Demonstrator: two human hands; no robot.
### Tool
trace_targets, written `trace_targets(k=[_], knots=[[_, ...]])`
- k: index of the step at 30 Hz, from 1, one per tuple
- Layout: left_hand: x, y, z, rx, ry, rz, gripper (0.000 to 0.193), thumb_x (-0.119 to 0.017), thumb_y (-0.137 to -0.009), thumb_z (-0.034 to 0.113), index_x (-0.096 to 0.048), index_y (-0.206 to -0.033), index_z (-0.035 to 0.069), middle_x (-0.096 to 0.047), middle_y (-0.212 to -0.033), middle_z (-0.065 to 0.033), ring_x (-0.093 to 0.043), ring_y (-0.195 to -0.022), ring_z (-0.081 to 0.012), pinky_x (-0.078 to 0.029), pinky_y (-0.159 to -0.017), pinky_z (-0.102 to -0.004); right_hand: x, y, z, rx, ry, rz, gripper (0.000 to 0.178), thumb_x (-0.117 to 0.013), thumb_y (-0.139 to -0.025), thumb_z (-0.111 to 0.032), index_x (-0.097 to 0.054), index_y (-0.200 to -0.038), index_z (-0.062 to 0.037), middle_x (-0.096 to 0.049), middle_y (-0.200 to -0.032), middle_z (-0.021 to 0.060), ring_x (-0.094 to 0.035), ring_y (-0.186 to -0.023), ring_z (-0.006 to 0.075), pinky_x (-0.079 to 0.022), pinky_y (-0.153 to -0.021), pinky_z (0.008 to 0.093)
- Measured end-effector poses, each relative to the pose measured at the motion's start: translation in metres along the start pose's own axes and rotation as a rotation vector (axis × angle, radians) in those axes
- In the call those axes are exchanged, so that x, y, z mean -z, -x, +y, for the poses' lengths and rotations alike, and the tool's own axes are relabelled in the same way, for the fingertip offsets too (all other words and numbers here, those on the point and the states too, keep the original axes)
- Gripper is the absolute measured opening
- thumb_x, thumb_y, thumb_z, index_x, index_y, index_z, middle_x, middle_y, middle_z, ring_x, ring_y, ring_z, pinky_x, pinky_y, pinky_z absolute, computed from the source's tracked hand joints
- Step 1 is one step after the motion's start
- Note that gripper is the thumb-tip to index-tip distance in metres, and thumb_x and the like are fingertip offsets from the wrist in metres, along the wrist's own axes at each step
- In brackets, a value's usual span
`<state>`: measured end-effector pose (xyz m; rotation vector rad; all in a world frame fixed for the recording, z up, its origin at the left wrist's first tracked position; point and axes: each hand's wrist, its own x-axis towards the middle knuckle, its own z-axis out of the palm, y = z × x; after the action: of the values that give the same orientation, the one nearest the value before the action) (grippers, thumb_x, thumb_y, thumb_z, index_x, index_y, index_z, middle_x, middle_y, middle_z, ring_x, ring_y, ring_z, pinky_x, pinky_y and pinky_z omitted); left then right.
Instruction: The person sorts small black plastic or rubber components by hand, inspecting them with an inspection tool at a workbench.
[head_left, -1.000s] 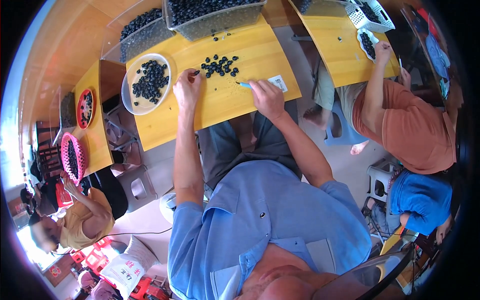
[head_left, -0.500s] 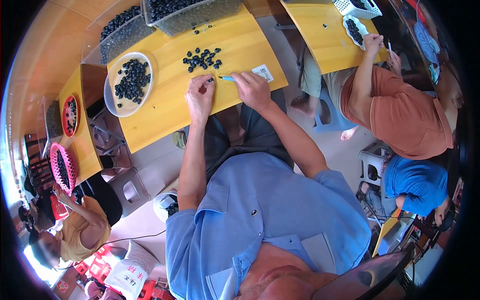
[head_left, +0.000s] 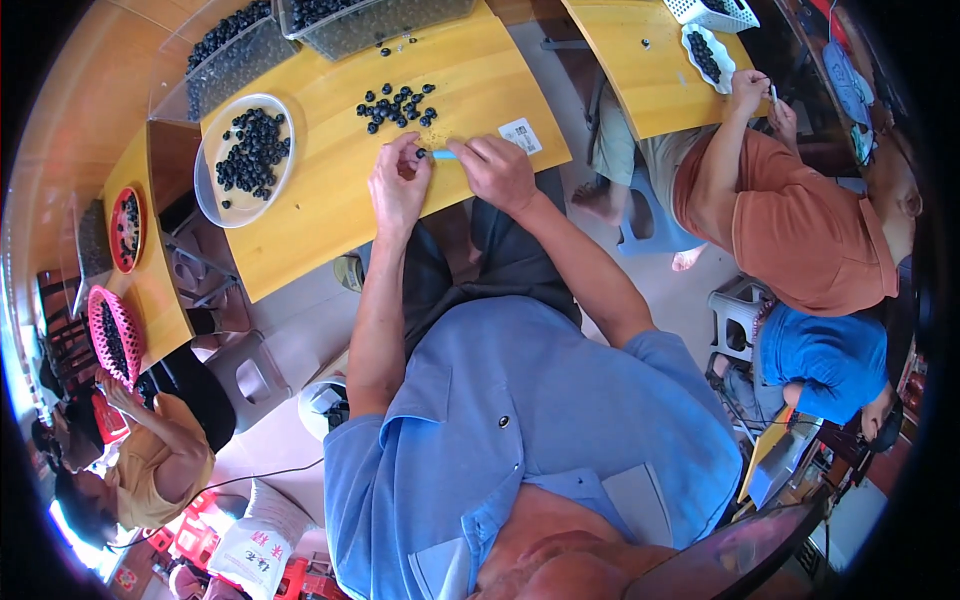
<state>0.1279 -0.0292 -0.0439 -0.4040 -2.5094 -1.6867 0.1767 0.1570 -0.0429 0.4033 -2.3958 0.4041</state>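
My left hand (head_left: 400,188) is closed, pinching a small round black berry-like piece (head_left: 421,153) between thumb and fingertips above the table's near edge. In my right hand (head_left: 498,172), also closed, is a slim tool with a light-blue handle (head_left: 443,155). Its end points left and meets the piece, or nearly so; the tip is too small to make out. Just beyond my hands lies a loose group of similar black pieces (head_left: 398,105) on the yellow wooden table (head_left: 310,215). A shallow translucent round tray (head_left: 205,190) on the left holds many more.
Clear plastic bins (head_left: 370,38) of black pieces stand at the table's far side. A white label card (head_left: 520,135) lies to the right. One person (head_left: 800,215) works at a right-hand table; another (head_left: 165,450) sits at left beside a pink basket (head_left: 130,330).
The blue-handled tool has moved left, closing the gap to the black piece in my left hand. The whole view has shifted slightly.
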Motion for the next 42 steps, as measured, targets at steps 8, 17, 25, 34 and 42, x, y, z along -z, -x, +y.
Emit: trace_targets(k=[8, 17, 25, 34, 42], knots=[[-0.0015, -0.0004, -0.0059, 0.015, 0.076, 0.001, 0.040, -0.078, -0.087, -0.002, -0.071, -0.126, 0.004, -0.071, -0.095, -0.0061, -0.068, -0.079, -0.0132, -0.058, -0.075, -0.0283, -0.0004, 0.0007, -0.0004, -0.005, 0.025, -0.014, 0.030, -0.070, -0.081, -0.007, -0.078, -0.110, -0.0085, -0.059, -0.079, 0.0034, -0.064, -0.072, 0.0200, -0.053, -0.062, 0.0349], [-0.0014, -0.0002, -0.0034, 0.070, 0.150, -0.034, 0.042, -0.078, -0.088, -0.003, -0.069, -0.129, 0.000, -0.074, -0.096, -0.0046, -0.069, -0.081, -0.0095, -0.058, -0.078, -0.0261, -0.0006, -0.0003, 0.0001, -0.019, 0.004, -0.009, 0.029, -0.070, -0.082, -0.007, -0.077, -0.110, -0.0077, -0.059, -0.079, 0.0039, -0.064, -0.072, 0.0208, -0.053, -0.062, 0.0354], [-0.0004, 0.0000, -0.0019, 0.073, 0.135, -0.029, 0.043, -0.077, -0.089, -0.003, -0.068, -0.131, 0.000, -0.074, -0.096, -0.0045, -0.069, -0.082, -0.0095, -0.058, -0.078, -0.0261, -0.0002, 0.0001, 0.0005, -0.010, -0.014, -0.014, 0.029, -0.070, -0.082, -0.007, -0.076, -0.110, -0.0073, -0.058, -0.079, 0.0042, -0.064, -0.071, 0.0210, -0.053, -0.062, 0.0358], [0.0002, 0.0010, -0.0024, 0.112, 0.199, -0.037, 0.047, -0.077, -0.089, -0.005, -0.063, -0.133, 0.001, -0.075, -0.099, -0.0059, -0.070, -0.087, -0.0109, -0.058, -0.082, -0.0266, 0.0015, 0.0007, -0.0006, -0.025, 0.012, -0.035, 0.029, -0.069, -0.082, -0.006, -0.075, -0.110, -0.0068, -0.059, -0.080, 0.0046, -0.065, -0.072, 0.0218, -0.054, -0.063, 0.0360], [0.0010, 0.0055, -0.0040, 0.070, 0.352, 0.030, 0.044, -0.076, -0.091, -0.007, -0.064, -0.133, 0.000, -0.073, -0.105, -0.0070, -0.069, -0.094, -0.0119, -0.057, -0.087, -0.0267, -0.0022, -0.0033, -0.0006, -0.127, 0.019, -0.015, 0.028, -0.069, -0.083, -0.006, -0.076, -0.110, -0.0059, -0.063, -0.084, 0.0053, -0.068, -0.077, 0.0237, -0.056, -0.065, 0.0372]])
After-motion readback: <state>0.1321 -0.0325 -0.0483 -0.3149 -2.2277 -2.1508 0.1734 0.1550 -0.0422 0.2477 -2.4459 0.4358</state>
